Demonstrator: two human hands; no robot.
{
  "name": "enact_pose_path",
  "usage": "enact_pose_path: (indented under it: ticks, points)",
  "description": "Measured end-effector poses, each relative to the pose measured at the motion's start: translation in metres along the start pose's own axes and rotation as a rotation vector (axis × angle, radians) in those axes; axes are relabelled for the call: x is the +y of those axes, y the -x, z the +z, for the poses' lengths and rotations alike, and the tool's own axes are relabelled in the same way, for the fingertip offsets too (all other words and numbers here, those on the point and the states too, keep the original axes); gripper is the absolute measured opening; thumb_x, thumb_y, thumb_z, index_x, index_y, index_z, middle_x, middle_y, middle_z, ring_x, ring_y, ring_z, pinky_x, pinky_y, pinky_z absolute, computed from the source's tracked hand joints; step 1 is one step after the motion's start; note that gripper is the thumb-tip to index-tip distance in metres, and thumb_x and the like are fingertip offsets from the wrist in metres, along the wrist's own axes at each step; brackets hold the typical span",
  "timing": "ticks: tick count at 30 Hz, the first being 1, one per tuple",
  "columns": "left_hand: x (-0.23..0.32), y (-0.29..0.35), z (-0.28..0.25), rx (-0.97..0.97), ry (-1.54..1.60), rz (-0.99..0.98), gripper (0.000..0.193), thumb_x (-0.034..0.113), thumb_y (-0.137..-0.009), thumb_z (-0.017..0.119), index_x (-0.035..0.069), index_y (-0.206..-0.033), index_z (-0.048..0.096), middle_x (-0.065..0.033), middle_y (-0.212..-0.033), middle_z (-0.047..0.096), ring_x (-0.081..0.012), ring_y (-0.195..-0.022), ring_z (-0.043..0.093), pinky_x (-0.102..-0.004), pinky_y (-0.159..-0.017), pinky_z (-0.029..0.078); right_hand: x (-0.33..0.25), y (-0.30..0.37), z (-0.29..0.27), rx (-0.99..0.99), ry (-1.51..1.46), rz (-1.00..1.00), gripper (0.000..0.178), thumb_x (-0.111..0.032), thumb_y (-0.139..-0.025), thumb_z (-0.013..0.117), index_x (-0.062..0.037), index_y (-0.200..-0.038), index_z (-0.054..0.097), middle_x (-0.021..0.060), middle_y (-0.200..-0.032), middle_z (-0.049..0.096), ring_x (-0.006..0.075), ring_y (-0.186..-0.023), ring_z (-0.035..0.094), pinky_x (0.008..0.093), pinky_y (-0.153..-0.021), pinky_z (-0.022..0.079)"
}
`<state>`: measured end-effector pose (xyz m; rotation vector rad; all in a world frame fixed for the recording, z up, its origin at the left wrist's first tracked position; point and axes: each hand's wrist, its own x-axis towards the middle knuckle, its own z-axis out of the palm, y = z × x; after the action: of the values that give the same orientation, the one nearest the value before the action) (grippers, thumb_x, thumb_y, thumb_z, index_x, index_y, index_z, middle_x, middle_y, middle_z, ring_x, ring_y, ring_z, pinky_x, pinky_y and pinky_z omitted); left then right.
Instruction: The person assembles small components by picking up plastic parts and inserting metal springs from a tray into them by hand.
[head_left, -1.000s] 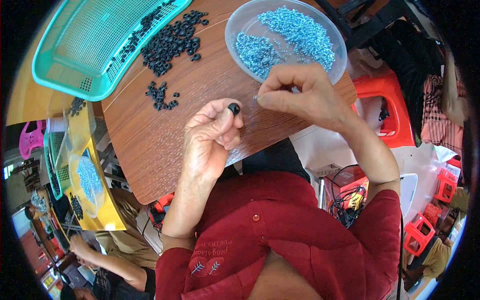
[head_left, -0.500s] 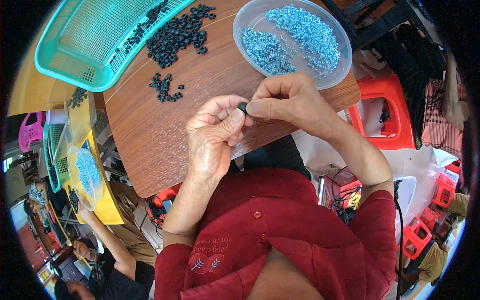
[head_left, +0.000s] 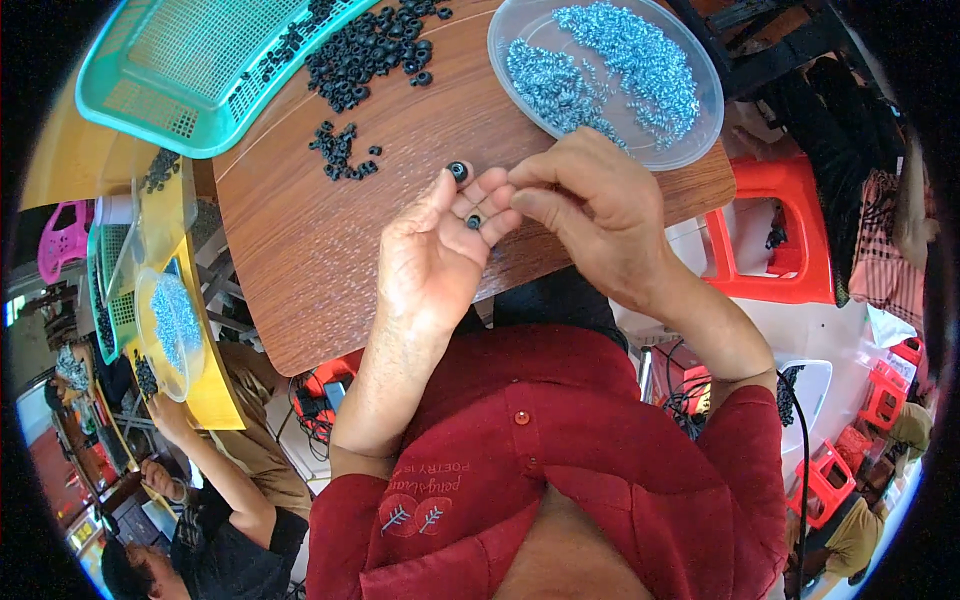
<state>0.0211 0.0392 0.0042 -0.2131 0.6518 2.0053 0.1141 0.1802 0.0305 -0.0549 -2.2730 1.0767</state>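
Palm up over the near side of the wooden table, my left hand [head_left: 432, 262] pinches a round black plastic part [head_left: 457, 171] between thumb and forefinger. A smaller black ring-like part [head_left: 473, 222] rests against its other, loosely curled fingers. Just to the right, my right hand [head_left: 612, 215] has thumb and forefinger pressed together close to the left fingertips. What it holds, if anything, is too small to make out. Beyond the hands lie a small group of black parts [head_left: 340, 150] and a larger pile of rounder black parts [head_left: 365, 55].
A clear oval plastic tray [head_left: 520, 25] at the far right holds small shiny blue coils [head_left: 640, 60]. At the far left stands a turquoise mesh basket [head_left: 170, 70]. A red stool [head_left: 770, 285] is right of the table [head_left: 300, 270]. Another person [head_left: 235, 490] sits at lower left.
Both hands met on one black part before. Now my left hand has turned palm up with the round part at its fingertips, exposing the smaller one. My right hand has drawn slightly right.
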Motion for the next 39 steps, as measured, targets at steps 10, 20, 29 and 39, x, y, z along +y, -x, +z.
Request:
enact_pose_path:
  ticks: [10, 20, 29, 39]
  points:
    - [0.002, 0.004, 0.001, -0.044, 0.044, 0.017, 0.018, 0.02, -0.091, 0.055, 0.003, -0.097, 0.058, -0.0212, -0.112, 0.059, -0.0287, -0.105, 0.054, -0.0392, -0.096, 0.038, 0.003, 0.015, 0.036, -0.018, 0.309, -0.267, 0.021, 0.001, -0.067, 0.061, -0.0066, -0.086, 0.065, 0.0047, -0.077, 0.053, 0.0234, -0.066, 0.049, 0.0324, -0.053, 0.042]
    - [0.004, 0.011, 0.002, -0.037, -0.064, 0.084, 0.016, 0.016, -0.092, 0.054, 0.003, -0.101, 0.057, -0.0153, -0.105, 0.061, -0.0221, -0.097, 0.058, -0.0328, -0.08, 0.045, -0.004, 0.008, 0.024, 0.045, 0.054, -0.187, 0.018, -0.001, -0.07, 0.067, -0.0056, -0.088, 0.066, 0.0062, -0.078, 0.059, 0.0226, -0.07, 0.055, 0.0325, -0.06, 0.044]
    - [-0.006, 0.014, 0.004, -0.002, -0.321, 0.278, 0.014, 0.007, -0.089, 0.058, 0.001, -0.101, 0.056, -0.0053, -0.087, 0.06, -0.0125, -0.071, 0.057, -0.0256, -0.065, 0.046, 0.002, 0.014, 0.03, 0.196, 0.107, -0.126, 0.02, -0.005, -0.068, 0.066, -0.0072, -0.087, 0.065, 0.006, -0.075, 0.058, 0.0244, -0.07, 0.053, 0.0347, -0.059, 0.043]
    - [-0.008, 0.016, 0.009, 0.088, -0.312, 0.336, 0.012, 0.003, -0.088, 0.058, -0.001, -0.099, 0.056, -0.0055, -0.084, 0.062, -0.0101, -0.069, 0.056, -0.0236, -0.062, 0.049, 0.001, 0.018, 0.042, 0.245, 0.17, -0.208, 0.026, -0.006, -0.064, 0.066, -0.0067, -0.09, 0.062, 0.0076, -0.078, 0.055, 0.0259, -0.069, 0.05, 0.0356, -0.058, 0.042]
